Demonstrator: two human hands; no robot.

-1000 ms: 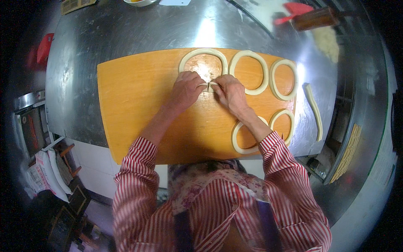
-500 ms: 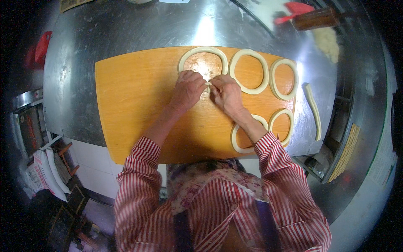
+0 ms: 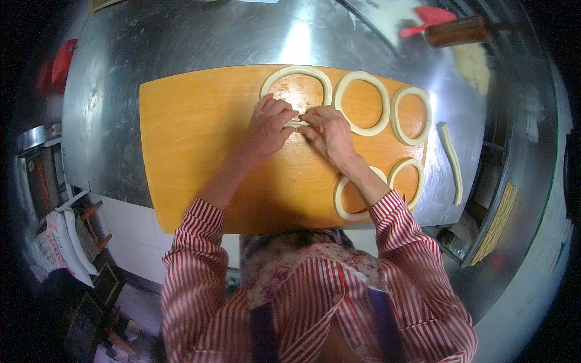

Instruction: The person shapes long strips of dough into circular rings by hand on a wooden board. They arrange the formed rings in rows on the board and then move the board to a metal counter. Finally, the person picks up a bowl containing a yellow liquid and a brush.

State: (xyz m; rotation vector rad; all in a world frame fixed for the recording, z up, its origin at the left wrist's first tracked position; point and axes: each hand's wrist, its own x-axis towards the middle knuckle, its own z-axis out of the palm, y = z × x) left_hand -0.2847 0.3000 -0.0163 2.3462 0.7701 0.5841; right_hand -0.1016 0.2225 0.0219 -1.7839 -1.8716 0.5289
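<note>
On a wooden board [image 3: 200, 133], a pale dough ring [image 3: 295, 71] lies under both hands at the middle top. My left hand [image 3: 271, 124] is closed on the ring's near side, fingertips at the join. My right hand [image 3: 327, 136] pinches the same stretch from the right, thumb and forefinger close to the left fingers; the join is partly hidden. To the right lie more dough rings [image 3: 382, 100] [image 3: 428, 115], and two others [image 3: 338, 199] [image 3: 417, 181] are lower down beside and behind my right forearm.
The board rests on a steel table [image 3: 121, 54]. A loose dough strip [image 3: 450, 157] lies at its right. A rolling pin [image 3: 454, 31], red scoop [image 3: 433, 15] and flour are at the back right. White sacks [image 3: 63, 248] are at lower left.
Both hands stay at the near side of the ring. The left fingers have shifted slightly up and apart, showing more of the joined stretch, and the right hand has edged slightly upward.
</note>
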